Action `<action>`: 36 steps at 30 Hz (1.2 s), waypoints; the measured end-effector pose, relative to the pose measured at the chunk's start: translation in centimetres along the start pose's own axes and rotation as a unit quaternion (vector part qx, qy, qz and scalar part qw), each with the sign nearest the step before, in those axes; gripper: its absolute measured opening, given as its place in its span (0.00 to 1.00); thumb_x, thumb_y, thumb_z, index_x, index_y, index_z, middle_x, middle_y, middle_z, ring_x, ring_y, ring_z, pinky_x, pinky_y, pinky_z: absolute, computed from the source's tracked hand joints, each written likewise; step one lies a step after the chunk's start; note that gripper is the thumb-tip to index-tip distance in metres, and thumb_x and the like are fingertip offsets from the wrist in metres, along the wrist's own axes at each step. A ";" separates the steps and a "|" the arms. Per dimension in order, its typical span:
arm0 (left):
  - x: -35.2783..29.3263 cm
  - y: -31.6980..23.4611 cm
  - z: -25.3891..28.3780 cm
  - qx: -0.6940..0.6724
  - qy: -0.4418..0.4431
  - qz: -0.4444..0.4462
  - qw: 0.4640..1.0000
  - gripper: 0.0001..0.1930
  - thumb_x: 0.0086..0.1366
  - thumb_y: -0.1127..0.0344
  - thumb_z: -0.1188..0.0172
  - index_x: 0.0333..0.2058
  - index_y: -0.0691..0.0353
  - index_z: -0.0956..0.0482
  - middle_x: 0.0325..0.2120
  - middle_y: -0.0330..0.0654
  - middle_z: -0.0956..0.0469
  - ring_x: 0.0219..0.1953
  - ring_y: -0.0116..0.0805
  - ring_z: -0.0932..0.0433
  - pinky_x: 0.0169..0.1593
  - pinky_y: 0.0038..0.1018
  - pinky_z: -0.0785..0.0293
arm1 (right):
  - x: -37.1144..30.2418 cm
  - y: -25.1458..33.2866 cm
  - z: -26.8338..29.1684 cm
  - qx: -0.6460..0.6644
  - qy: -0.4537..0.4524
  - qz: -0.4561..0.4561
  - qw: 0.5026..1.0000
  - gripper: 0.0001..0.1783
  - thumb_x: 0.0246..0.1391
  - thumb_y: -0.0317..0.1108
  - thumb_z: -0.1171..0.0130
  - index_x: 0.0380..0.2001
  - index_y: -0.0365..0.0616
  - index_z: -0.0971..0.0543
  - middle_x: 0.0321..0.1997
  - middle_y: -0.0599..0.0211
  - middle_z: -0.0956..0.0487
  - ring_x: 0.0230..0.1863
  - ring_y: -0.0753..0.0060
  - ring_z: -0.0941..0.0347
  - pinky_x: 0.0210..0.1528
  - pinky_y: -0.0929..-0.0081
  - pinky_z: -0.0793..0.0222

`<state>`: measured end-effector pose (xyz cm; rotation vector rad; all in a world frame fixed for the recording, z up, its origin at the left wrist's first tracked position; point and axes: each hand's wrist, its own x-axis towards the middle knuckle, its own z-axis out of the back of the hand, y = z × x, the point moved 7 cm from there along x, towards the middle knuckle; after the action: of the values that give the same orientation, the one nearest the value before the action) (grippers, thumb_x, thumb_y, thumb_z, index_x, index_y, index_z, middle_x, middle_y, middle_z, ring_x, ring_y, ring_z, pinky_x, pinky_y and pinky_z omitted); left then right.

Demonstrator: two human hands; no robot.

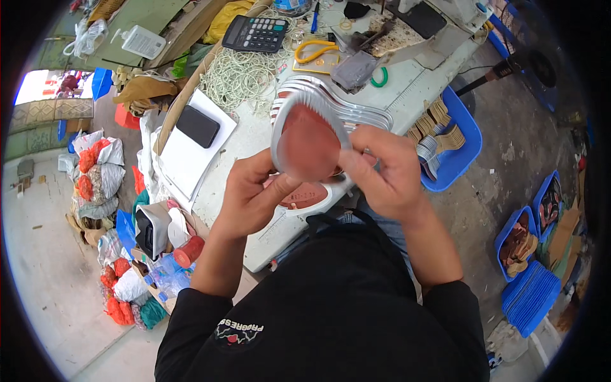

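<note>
Both my hands hold up a reddish-brown oval insole piece (pixel 310 143) edged with a grey ribbed rim (pixel 277 129), over the white worktable (pixel 248 137). My left hand (pixel 252 194) grips its lower left side, thumb on the face. My right hand (pixel 382 169) pinches its right edge. Under it on the table lies a similar piece in a white rim (pixel 305 197), and behind it a fanned row of grey rims (pixel 356 111).
A black calculator (pixel 256 33), a tangle of white cord (pixel 238 79), yellow-handled pliers (pixel 315 49), a black phone (pixel 198 125) on a white pad. A blue tub (pixel 455 159) of tan cutouts at the right; bags (pixel 102 172) and bottles at the left.
</note>
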<state>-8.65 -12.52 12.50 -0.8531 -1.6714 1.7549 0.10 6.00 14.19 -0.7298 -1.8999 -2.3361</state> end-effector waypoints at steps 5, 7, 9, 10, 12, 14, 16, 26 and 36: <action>0.1 -4.4 -0.1 0.211 0.038 -0.147 0.965 0.11 0.67 0.73 0.32 0.48 0.65 0.15 0.43 0.47 0.12 0.47 0.40 0.12 0.51 0.30 0.18 | 1.8 4.9 0.6 0.051 -0.034 0.180 0.982 0.15 0.49 0.35 0.20 0.37 0.38 0.12 0.30 0.62 0.15 0.31 0.62 0.18 0.34 0.71 0.27; 0.1 -4.9 -0.3 0.242 0.033 -0.195 0.950 0.12 0.65 0.75 0.33 0.48 0.65 0.15 0.44 0.48 0.12 0.50 0.47 0.12 0.54 0.35 0.17 | 2.3 6.2 0.7 0.023 -0.008 0.203 0.979 0.18 0.46 0.36 0.19 0.38 0.39 0.12 0.30 0.63 0.14 0.31 0.61 0.16 0.34 0.70 0.26; 0.5 -5.4 -0.6 0.263 0.027 -0.226 0.938 0.13 0.64 0.75 0.32 0.48 0.66 0.15 0.44 0.49 0.12 0.50 0.47 0.12 0.54 0.35 0.17 | 2.4 7.1 0.8 0.003 -0.009 0.222 0.975 0.19 0.44 0.37 0.18 0.38 0.40 0.11 0.28 0.65 0.14 0.31 0.61 0.16 0.34 0.70 0.25; 0.7 -5.6 -0.6 0.274 0.023 -0.241 0.931 0.13 0.64 0.75 0.32 0.48 0.66 0.15 0.44 0.49 0.12 0.50 0.47 0.12 0.54 0.35 0.17 | 2.4 7.3 0.8 -0.005 -0.008 0.226 0.974 0.19 0.44 0.36 0.18 0.38 0.40 0.11 0.29 0.64 0.14 0.32 0.61 0.16 0.35 0.70 0.25; 1.0 -5.1 -0.4 0.259 0.025 -0.248 0.933 0.12 0.64 0.76 0.33 0.47 0.66 0.15 0.43 0.51 0.13 0.50 0.48 0.13 0.54 0.36 0.17 | 2.2 7.6 0.6 -0.018 -0.001 0.233 0.972 0.20 0.45 0.36 0.18 0.40 0.41 0.12 0.32 0.63 0.13 0.35 0.60 0.15 0.38 0.69 0.24; 1.2 -5.0 -0.6 0.243 0.029 -0.248 0.937 0.10 0.66 0.76 0.34 0.46 0.66 0.15 0.43 0.51 0.13 0.48 0.46 0.12 0.52 0.35 0.16 | 2.3 7.5 0.2 -0.030 0.025 0.219 0.975 0.22 0.47 0.35 0.20 0.46 0.40 0.13 0.38 0.61 0.13 0.40 0.59 0.15 0.43 0.68 0.23; 0.9 -3.1 -0.4 0.038 0.115 -0.161 0.979 0.09 0.67 0.75 0.32 0.45 0.67 0.16 0.43 0.51 0.13 0.47 0.42 0.13 0.51 0.34 0.17 | 2.4 6.3 -0.4 0.000 0.077 0.166 0.983 0.25 0.50 0.33 0.23 0.53 0.40 0.15 0.46 0.58 0.14 0.45 0.58 0.15 0.47 0.67 0.23; 2.0 0.4 2.4 -0.237 -0.060 -0.114 0.963 0.46 0.61 0.53 0.23 0.72 0.64 0.36 0.67 0.58 0.29 0.69 0.56 0.27 0.72 0.50 0.33 | -3.6 -0.7 -1.3 -0.104 0.117 -0.110 0.981 0.33 0.52 0.24 0.35 0.65 0.44 0.20 0.42 0.57 0.18 0.39 0.61 0.21 0.44 0.68 0.26; 2.9 2.4 3.5 -0.340 -0.018 -0.069 0.938 0.28 0.76 0.48 0.41 0.59 0.70 0.22 0.59 0.56 0.20 0.63 0.50 0.22 0.70 0.45 0.30 | -4.9 1.5 -1.2 -0.329 0.084 -0.105 0.935 0.34 0.49 0.25 0.34 0.63 0.56 0.17 0.48 0.58 0.18 0.40 0.54 0.19 0.41 0.63 0.22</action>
<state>-13.12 -12.74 10.01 -0.9556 -2.3465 1.0907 4.59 3.22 13.54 -0.3295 -1.1576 -3.0852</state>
